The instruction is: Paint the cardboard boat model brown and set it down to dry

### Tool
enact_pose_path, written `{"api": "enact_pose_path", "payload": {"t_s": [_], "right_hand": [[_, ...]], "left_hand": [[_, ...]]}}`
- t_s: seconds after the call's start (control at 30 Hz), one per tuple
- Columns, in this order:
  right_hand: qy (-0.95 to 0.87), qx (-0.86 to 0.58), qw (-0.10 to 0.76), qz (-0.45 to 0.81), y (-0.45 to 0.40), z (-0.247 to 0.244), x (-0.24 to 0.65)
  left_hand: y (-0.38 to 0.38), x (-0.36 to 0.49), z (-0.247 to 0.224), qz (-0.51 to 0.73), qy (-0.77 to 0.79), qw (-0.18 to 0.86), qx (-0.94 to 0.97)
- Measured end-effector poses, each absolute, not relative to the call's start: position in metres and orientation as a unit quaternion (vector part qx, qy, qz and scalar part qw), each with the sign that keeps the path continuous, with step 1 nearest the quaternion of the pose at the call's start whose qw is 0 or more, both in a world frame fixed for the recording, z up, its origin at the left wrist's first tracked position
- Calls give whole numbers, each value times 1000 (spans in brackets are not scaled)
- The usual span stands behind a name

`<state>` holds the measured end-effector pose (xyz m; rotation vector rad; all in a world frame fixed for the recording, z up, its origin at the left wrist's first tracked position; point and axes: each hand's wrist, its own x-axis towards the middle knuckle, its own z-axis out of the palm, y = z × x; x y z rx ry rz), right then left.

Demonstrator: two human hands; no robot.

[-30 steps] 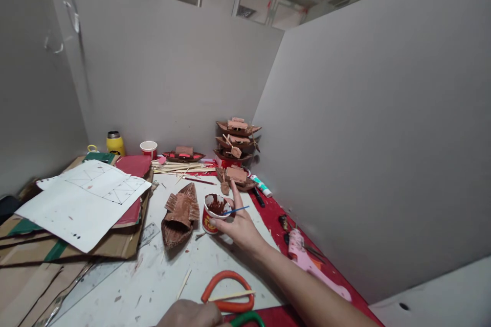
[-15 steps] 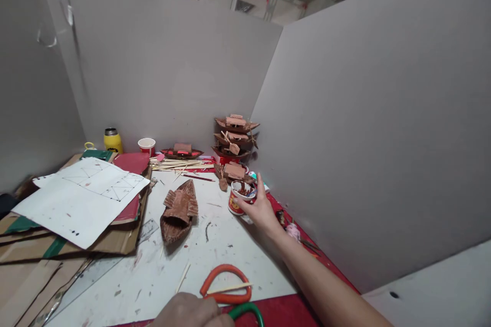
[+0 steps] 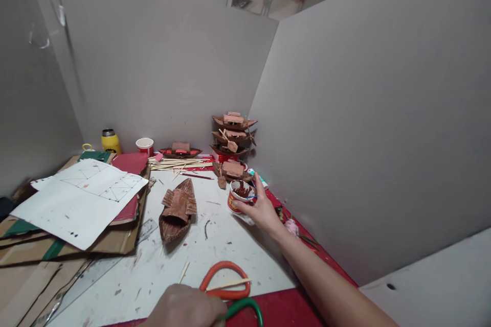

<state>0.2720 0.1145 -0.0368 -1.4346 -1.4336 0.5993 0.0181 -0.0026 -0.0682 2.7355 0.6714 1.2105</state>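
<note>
My right hand [image 3: 261, 209] is curved around the right side of a red and white paper cup [image 3: 235, 203] that holds brown paint and a thin blue stick. Its thumb lies on the near side of the cup. At the bottom edge, my left hand [image 3: 187, 306] is closed beside scissors with an orange loop [image 3: 203, 280] and a green loop [image 3: 261, 311]; its fingertips are hidden. A pale stick [image 3: 230, 284] crosses the orange loop. Left of the cup, a brown model boat [image 3: 178, 209] with a curved roof rests on the white board [image 3: 218, 250].
Several model boats [image 3: 235, 121] are stacked at the back corner, with another boat [image 3: 180, 150] left of them. Thin sticks [image 3: 180, 163], a white cup [image 3: 144, 144] and a yellow bottle [image 3: 110, 142] stand near the wall. Papers [image 3: 82, 199] cover cardboard at left.
My right hand has closed in on the cup, and the cup's brown contents show more. My left hand is slightly higher in view. The view has shifted a little.
</note>
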Motion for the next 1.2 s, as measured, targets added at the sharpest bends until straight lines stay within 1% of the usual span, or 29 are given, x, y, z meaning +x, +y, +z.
{"api": "enact_pose_path", "payload": {"t_s": [0.07, 0.13, 0.27, 0.37, 0.47, 0.57, 0.67, 0.77, 0.9, 1.03, 1.2], "right_hand": [[-584, -596, 490, 251, 112, -35, 273], [-572, -607, 486, 260, 107, -33, 275], [-577, -627, 470, 230, 81, -33, 284], [-589, -632, 480, 156, 46, -37, 291], [-590, -629, 492, 119, 10, -39, 292], [-636, -606, 456, 140, -15, -41, 287], [-694, -561, 422, 159, -22, -40, 279], [-719, -532, 407, 185, -16, -37, 270], [-733, -491, 415, 220, -8, -38, 259], [-722, -489, 413, 262, -7, -43, 259], [-709, -471, 452, 267, -9, -45, 267]], "left_hand": [[-3, 10, -49, 453, 245, 117, 849], [-1, -1, -30, 503, 326, 161, 784], [17, -23, 2, 538, 468, 249, 656], [38, -37, 12, 537, 520, 295, 595], [57, -47, 7, 515, 547, 293, 591], [68, -53, -5, 471, 570, 305, 600], [73, -52, -17, 438, 587, 305, 609], [76, -48, -20, 430, 593, 299, 612], [81, -39, -13, 433, 599, 329, 588], [89, -33, -4, 411, 622, 377, 549], [97, -30, -1, 378, 644, 332, 576]]}}
